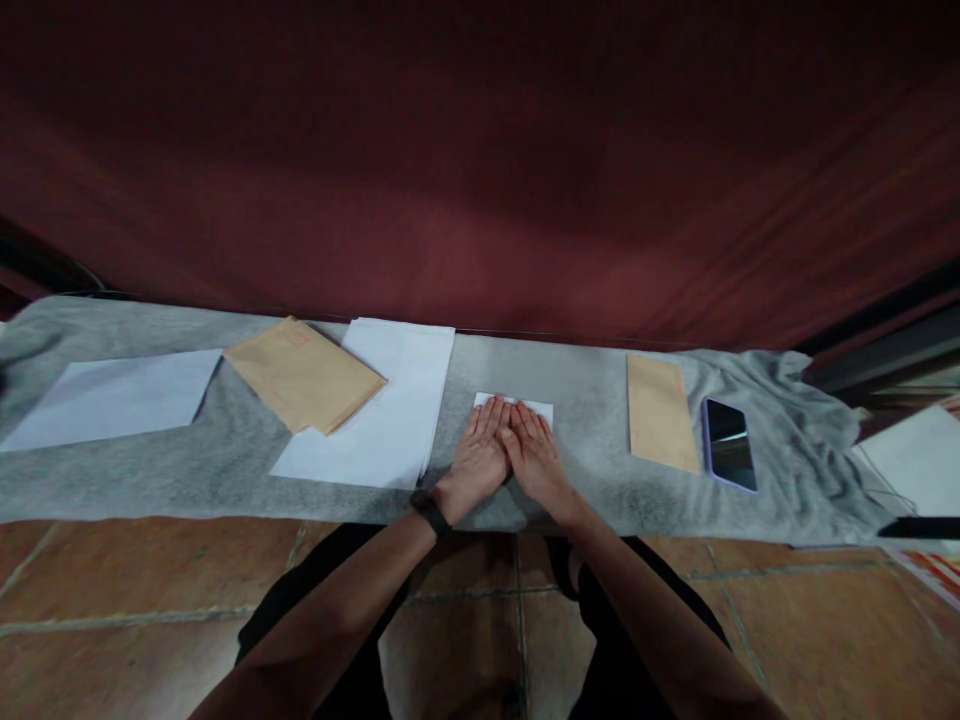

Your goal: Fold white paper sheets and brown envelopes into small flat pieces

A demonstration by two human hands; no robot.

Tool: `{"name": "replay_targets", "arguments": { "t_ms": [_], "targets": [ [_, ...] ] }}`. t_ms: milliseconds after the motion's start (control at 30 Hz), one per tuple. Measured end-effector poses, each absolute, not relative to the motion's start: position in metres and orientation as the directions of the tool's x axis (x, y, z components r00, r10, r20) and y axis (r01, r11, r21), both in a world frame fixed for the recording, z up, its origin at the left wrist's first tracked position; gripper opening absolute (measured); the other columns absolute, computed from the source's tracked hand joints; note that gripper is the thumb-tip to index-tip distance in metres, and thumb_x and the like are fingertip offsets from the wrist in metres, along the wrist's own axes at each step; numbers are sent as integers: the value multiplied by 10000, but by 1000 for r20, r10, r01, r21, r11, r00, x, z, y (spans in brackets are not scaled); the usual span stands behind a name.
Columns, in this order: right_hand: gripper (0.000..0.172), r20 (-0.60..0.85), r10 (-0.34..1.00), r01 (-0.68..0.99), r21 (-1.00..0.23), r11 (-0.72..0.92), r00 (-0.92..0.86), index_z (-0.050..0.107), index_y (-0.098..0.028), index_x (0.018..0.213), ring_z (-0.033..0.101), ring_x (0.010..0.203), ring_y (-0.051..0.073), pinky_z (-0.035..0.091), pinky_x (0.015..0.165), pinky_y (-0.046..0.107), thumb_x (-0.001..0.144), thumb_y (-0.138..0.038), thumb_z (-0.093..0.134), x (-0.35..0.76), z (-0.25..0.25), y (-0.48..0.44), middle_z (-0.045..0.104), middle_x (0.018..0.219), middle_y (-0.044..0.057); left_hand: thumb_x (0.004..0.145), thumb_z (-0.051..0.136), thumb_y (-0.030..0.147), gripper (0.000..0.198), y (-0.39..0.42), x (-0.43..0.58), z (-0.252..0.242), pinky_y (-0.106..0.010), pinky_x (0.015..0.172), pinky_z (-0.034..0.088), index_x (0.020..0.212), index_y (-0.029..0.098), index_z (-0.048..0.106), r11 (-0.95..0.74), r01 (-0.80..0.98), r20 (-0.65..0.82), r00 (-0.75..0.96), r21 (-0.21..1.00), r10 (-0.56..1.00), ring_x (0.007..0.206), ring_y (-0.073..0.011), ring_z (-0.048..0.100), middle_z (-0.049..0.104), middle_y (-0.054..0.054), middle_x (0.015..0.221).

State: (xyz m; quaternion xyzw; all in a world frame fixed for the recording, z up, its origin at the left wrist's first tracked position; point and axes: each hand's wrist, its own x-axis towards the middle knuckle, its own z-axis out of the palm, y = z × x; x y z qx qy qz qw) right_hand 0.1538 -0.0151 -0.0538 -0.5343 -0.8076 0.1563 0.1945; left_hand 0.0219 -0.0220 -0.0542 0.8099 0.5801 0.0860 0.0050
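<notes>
Both palms lie flat on a small piece of white folded paper (482, 398), which rests on the grey cloth near its middle. My left hand (484, 445), with a dark band at the wrist, covers the paper's left part. Beside it, touching at the thumbs, my right hand (534, 450) covers the right part. The fingers of each hand are stretched out and point away from me. Only the paper's far edge and corners show; the rest is hidden under the hands.
Left of the hands lies a stack of white paper (405, 400) with brown envelopes (304, 370) partly over it. Another white sheet (112, 400) lies farther left. To the right are a brown envelope (660, 410) and a phone (730, 445) on the grey cloth (585, 400). A dark red curtain (480, 200) hangs behind.
</notes>
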Motion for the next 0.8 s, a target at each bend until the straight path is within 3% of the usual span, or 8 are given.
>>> {"name": "replay_targets", "arguments": {
  "t_ms": [167,300,567,800],
  "targets": [
    [618,155,917,857,-327,398,-367,322,-80,1570,237,1541,254,195,1246,503,1074,-423,190,166,-55,-16,306,1633,177,976,300,207,616,-22,19,-53,-451,1261,204,1572,52,269,-304,947,144,288,107,947,1550,-237,193,294,-174,1642],
    [621,192,917,883,-261,391,-349,301,-61,1573,277,1525,275,214,1232,515,1070,-423,257,171,-58,-17,319,1622,199,987,324,267,633,-22,16,-51,-469,1256,214,1568,24,259,-257,953,153,234,159,960,1555,-264,158,260,-194,1647],
    [639,236,920,915,-183,359,-313,304,-60,1571,304,1506,305,229,1217,506,1057,-440,331,186,-63,-16,337,1619,195,1034,322,394,652,-22,6,-47,-456,1260,201,1548,-7,297,-176,970,131,155,167,979,1549,-280,186,267,-221,1635],
    [617,258,918,924,-159,347,-301,293,-44,1571,316,1498,304,240,1210,528,1064,-396,315,200,-66,-15,354,1606,212,1040,319,392,644,-24,-3,-47,-466,1258,203,1552,3,289,-127,981,138,107,144,985,1541,-283,218,279,-219,1631]
  ]
}}
